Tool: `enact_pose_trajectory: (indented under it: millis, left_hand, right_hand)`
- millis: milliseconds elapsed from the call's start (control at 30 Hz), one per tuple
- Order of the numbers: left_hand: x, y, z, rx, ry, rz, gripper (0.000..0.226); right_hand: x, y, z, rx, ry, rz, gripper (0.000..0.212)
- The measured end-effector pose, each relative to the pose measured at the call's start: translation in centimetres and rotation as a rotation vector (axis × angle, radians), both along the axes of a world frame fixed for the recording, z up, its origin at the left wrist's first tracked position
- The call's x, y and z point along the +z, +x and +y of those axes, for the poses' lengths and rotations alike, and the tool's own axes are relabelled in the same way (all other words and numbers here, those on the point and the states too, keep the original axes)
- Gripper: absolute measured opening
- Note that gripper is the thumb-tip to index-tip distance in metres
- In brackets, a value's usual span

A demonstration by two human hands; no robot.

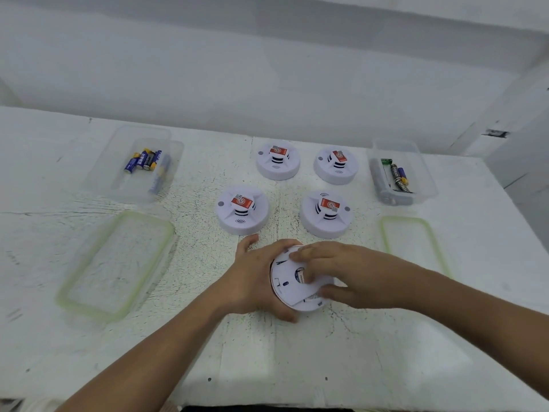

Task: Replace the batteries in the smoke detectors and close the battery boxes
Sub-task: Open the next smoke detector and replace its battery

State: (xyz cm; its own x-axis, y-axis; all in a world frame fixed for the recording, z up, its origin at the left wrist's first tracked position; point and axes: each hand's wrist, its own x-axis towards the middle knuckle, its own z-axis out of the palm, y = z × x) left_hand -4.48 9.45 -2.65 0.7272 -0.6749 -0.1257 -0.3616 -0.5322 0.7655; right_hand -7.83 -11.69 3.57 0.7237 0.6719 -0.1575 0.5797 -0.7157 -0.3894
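Now gripping one smoke detector [282,282], turned underside up, low over the near middle of the white table [386,367]. Left hand [255,278] cupped round its left rim, digits curled about the far and near edges. Right hand [341,272] spread over the flat back, fingertips [297,256] bent down onto it by the far rim, thumb clamped at the near right edge. Battery box hidden beneath those fingers; cannot tell whether open or closed.

Just beyond the hands, four more detectors standing dome up in two rows of two, each with a red label on its raised centre: near-left detector [243,209], near-right detector [326,214], far-left detector [278,162], far-right detector [337,165]. All apart from one another, the near-left one just beside the left hand's far finger.

Farther out, two clear tubs. Left tub [175,150] holding a loose clump of blue batteries [144,162], too blurred to count surely. Right tub [427,185] holding mixed batteries [398,176]: one green, one black, one blue-and-yellow, plus a grey shape along its left wall.

Nearer, two green-rimmed lids lying flat: left lid [116,266] in front of the left tub, right lid [416,248] in front of the right tub.
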Motion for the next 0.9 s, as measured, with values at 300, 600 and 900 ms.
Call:
enact_pose_trajectory:
  millis: [300, 600, 900]
  left_hand:
    - [0.4, -0.5, 0.0, 0.023, 0.003, -0.033, 0.106]
    - [0.3, -1.0, -0.2, 0.045, 0.007, -0.064, 0.103]
    - [1.0, -1.9, 0.8, 0.134, 0.044, 0.02, 0.112]
  right_hand:
    - [0.1, -0.7, 0.9, -0.094, -0.028, -0.084, 0.021]
    - [-0.5, -2.0, 1.3, -0.22, 0.116, -0.259, 0.012]
    - [-1.5, -2.9, 0.6, -1.089, 0.574, -0.242, 0.025]
